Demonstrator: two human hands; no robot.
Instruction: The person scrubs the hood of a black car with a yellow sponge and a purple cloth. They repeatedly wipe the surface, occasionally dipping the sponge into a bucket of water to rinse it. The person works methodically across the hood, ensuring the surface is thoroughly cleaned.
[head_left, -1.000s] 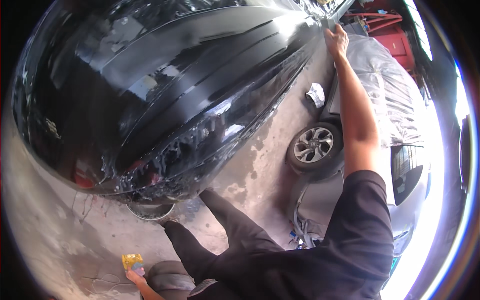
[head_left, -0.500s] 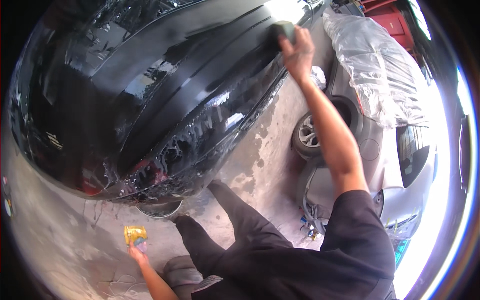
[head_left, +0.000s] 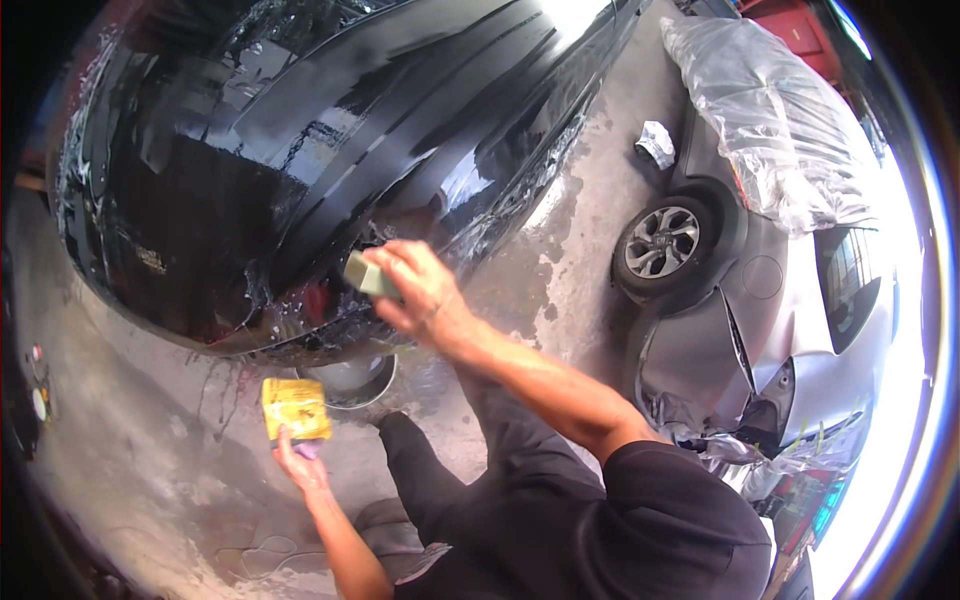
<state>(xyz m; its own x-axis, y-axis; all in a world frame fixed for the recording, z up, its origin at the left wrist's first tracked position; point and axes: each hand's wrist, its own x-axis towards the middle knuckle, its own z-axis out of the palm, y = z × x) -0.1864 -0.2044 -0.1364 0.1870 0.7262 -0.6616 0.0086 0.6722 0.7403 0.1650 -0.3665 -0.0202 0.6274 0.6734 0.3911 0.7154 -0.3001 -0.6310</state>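
A wet, glossy black car (head_left: 330, 150) fills the upper left, with water streaks and suds along its lower side. In my right hand (head_left: 425, 290) is a pale green sanding block (head_left: 370, 275), held close over the car's near corner; whether it touches the paint I cannot tell. My left hand (head_left: 300, 463) is lower, off the car and above the floor. Its fingers grip a flat, squarish yellow pad (head_left: 296, 408) with dark marks, and something small and purplish shows by the fingers.
A round metal basin (head_left: 388, 385) stands on the floor, partly under the car's near corner. To the right is a silver car (head_left: 720, 320) with plastic sheeting (head_left: 780, 120) over its upper part. Crumpled white material (head_left: 655, 143) lies near its wheel (head_left: 662, 242). A thin cord (head_left: 265, 555) curls on the floor.
My right hand has come back from the car's far edge to its near corner with the block. My left hand has lifted the yellow pad slightly up and right. The view has shifted.
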